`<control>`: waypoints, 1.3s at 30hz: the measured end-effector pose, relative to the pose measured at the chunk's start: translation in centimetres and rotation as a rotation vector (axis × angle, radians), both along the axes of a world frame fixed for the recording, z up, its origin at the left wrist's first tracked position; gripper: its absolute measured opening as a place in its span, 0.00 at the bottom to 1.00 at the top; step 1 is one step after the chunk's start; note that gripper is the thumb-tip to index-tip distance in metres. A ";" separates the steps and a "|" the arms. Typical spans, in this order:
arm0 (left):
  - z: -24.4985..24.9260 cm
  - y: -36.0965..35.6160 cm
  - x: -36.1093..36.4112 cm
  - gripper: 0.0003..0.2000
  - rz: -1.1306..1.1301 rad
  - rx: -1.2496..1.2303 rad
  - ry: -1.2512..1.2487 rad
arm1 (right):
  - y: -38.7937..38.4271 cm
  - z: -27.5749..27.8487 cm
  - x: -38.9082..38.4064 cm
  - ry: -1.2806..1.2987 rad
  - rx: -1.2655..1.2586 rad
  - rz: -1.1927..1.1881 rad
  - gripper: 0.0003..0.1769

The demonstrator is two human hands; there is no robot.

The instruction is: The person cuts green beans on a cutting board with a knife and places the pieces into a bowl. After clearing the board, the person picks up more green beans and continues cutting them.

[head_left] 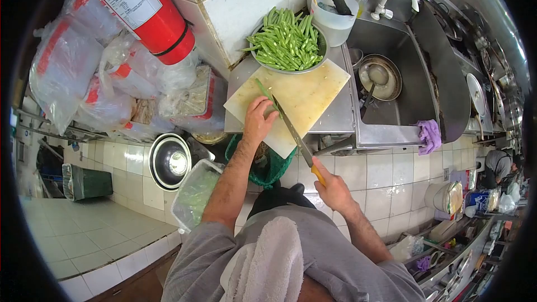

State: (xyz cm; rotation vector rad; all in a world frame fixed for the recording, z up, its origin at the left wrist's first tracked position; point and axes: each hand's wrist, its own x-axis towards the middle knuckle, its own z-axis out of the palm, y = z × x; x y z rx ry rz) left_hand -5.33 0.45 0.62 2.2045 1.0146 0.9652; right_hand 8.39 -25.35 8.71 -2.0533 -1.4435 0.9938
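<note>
On the worn white cutting board (313, 92), my left hand (261, 117) presses a few green beans (263, 88) with its fingers bent around them. The fingers of my right hand (330, 185) are wrapped round the yellow handle of a long knife (292, 128). Its blade slants up and left across the board, with the tip side close to my left fingertips and the beans. Behind the board's far edge, a metal bowl (291, 70) is heaped with cut green beans (288, 39).
A sink (386, 117) holding a pan and ladle is on the right, with a purple cloth (429, 136) on its edge. A green basket (268, 174) and a clear bin (194, 196) stand below the counter. Bagged containers (128, 78) and a fire extinguisher (142, 11) are left.
</note>
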 end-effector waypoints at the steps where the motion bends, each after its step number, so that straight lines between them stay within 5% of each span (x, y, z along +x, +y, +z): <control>1: 0.0 0.2 -0.1 0.16 -0.026 -0.014 0.028 | 0.1 0.1 0.2 0.014 -0.027 -0.006 0.41; 15: -0.2 2.8 -0.8 0.12 -0.188 0.043 0.011 | -2.7 1.8 -1.3 -0.043 -0.067 -0.069 0.39; 26: -0.6 2.4 -0.2 0.08 -0.142 0.057 -0.107 | 2.6 0.9 -2.0 -0.291 0.073 0.002 0.40; 32: -0.6 2.5 -0.2 0.07 -0.130 0.062 -0.136 | 2.3 2.2 -2.7 -0.265 -0.079 -0.021 0.41; 39: -0.7 2.5 -0.2 0.07 -0.131 0.083 -0.147 | 5.8 0.6 -3.0 -0.168 0.030 -0.025 0.40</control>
